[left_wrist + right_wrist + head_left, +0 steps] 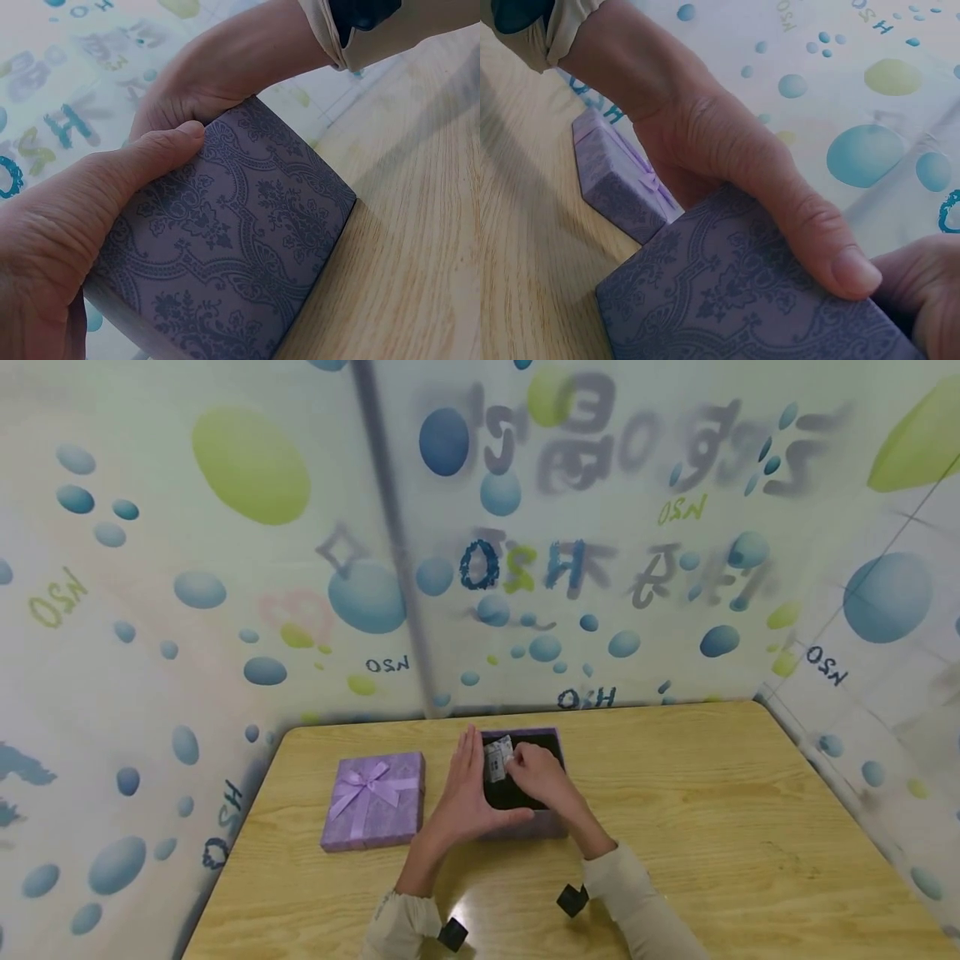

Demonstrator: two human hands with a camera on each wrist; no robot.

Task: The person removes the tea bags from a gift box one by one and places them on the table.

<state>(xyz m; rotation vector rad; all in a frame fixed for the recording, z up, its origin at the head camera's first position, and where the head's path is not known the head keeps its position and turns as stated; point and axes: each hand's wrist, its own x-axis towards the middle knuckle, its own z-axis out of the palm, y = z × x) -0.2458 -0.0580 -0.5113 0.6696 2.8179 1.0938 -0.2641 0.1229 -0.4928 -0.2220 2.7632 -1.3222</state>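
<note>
A purple patterned gift box [536,825] with a black inside stands uncovered on the table. My left hand [461,797] lies along it, fingers straight up the left wall and thumb stretched across the front wall. In the left wrist view that thumb [161,154] rests on the front wall [232,217] near the top edge. My right hand [538,774] reaches over the box and pinches the right edge of a small white-grey printed packet [497,760]. The box wall hides the right fingertips in the left wrist view.
To the left of the box lies its square purple lid [378,802] with a ribbon bow on top. The wooden table [690,827] extends to both sides. Behind it hangs a pale curtain [480,652] printed with blue and green ovals.
</note>
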